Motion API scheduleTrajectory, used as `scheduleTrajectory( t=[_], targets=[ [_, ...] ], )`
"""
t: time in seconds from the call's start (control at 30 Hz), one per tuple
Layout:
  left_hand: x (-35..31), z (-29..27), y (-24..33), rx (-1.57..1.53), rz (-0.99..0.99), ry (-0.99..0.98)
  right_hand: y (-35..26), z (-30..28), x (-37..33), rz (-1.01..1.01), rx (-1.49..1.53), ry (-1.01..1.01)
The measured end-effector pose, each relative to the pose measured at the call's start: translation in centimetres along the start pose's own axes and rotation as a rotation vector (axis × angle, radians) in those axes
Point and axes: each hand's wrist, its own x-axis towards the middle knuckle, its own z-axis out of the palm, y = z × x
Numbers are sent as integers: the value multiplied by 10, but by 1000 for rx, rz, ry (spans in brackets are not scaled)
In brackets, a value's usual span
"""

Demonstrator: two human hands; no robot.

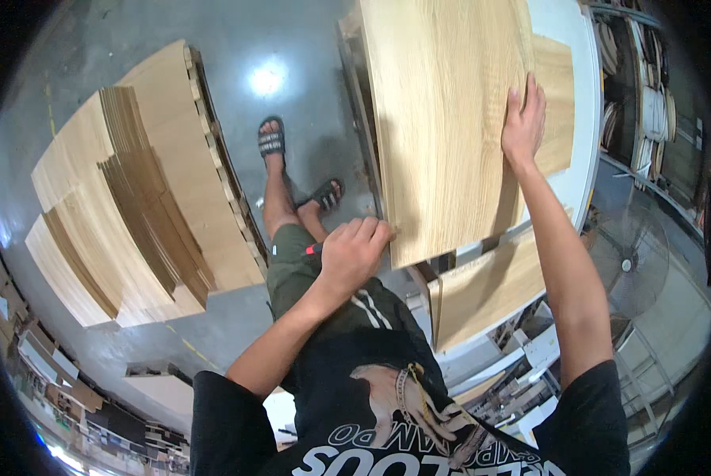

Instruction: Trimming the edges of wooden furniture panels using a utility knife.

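A large light wood-grain board lies in front of me to the right, on top of other boards. My left hand is closed in a fist at the board's near left corner. From the fist's left side sticks the red and black end of a small tool; the rest of it is hidden in my fingers, so its kind is unclear. Farther off, my right hand lies with its fingers stretched along the board's right edge, holding nothing.
Stacked wood-grain panels rest on a pallet to the left. Beneath the board, another panel shows on the right. A standing fan and shelving are at the far right. My sandalled feet stand on the grey floor.
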Motion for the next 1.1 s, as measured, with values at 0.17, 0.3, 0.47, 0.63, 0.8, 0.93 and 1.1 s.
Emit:
scheduleTrajectory(
  t=[0.17,0.3,0.47,0.63,0.8,0.93,1.1],
  targets=[
    [108,-35,-43,64,-42,98,-16,-9,-3,42,-18,-15],
    [219,-68,-88,167,-50,166,-19,-15,0,18,-1,-23],
    [360,-126,-145,249,-67,216,-29,-18,6,37,3,-39],
    [413,-154,-170,-270,-387,52,-34,-29,12,89,12,-49],
    [358,-137,-142,-538,-535,-175,-23,-35,13,159,-48,-74],
    [363,-133,-142,-467,-511,-56,-20,-36,8,181,36,-33],
    [451,-143,-123,-95,-389,-53,-27,-55,10,264,46,-99]
  ],
)
